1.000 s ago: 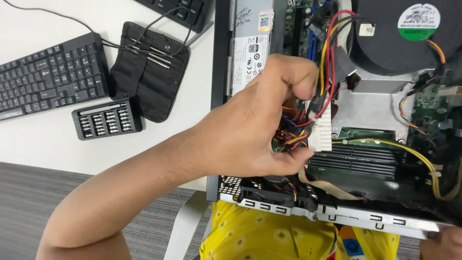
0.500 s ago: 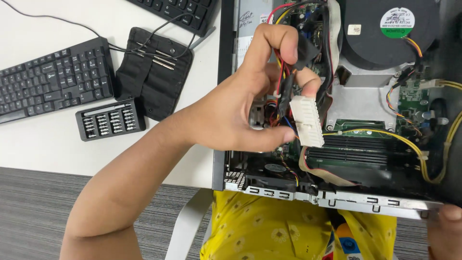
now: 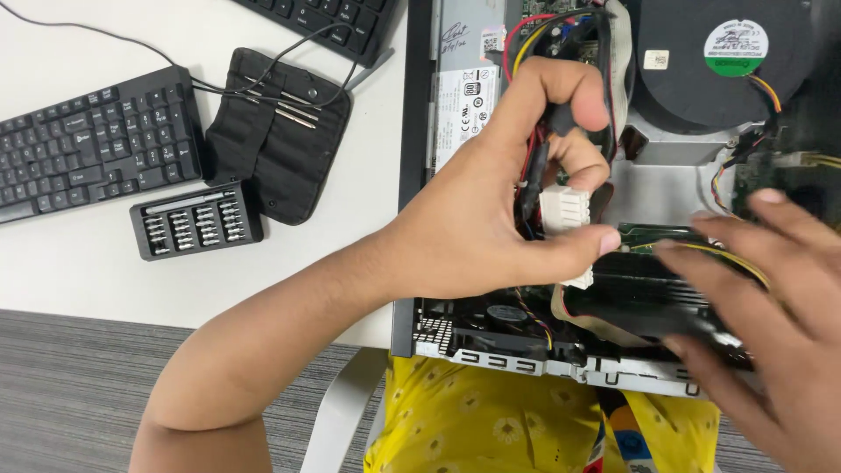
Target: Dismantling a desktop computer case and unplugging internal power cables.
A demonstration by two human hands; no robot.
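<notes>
White plug: a blocky white plastic plug [image 3: 563, 210] sat inside the open computer case [image 3: 491, 350], near the middle, with a bunch of red, black and yellow wires [image 3: 534, 166] going up from it.
Left hand: the left hand [image 3: 491, 210] reached in from the left and pinched the white plug, with the thumb low beside it and the fingers curled over the top.
Right hand: the right hand [image 3: 771, 307] came in from the right with its fingers spread, over the dark parts at the front of the case. It looked blurry, and I could not tell if it touched anything.
Fan: a big round black fan [image 3: 710, 61] with a green and white sticker sat at the top right of the case.
Table: the case lay on a white table [image 3: 79, 271].
Keyboards: one black keyboard [image 3: 88, 140] lay at the far left, and another black keyboard [image 3: 324, 17] showed at the top.
Tool pouch: a black cloth pouch [image 3: 276, 131] lay open between the keyboard and the case.
Bit box: a small black box of screwdriver bits [image 3: 196, 221] sat just beside the pouch.
Yellow cloth: yellow flowered cloth [image 3: 491, 420] showed below the case.
</notes>
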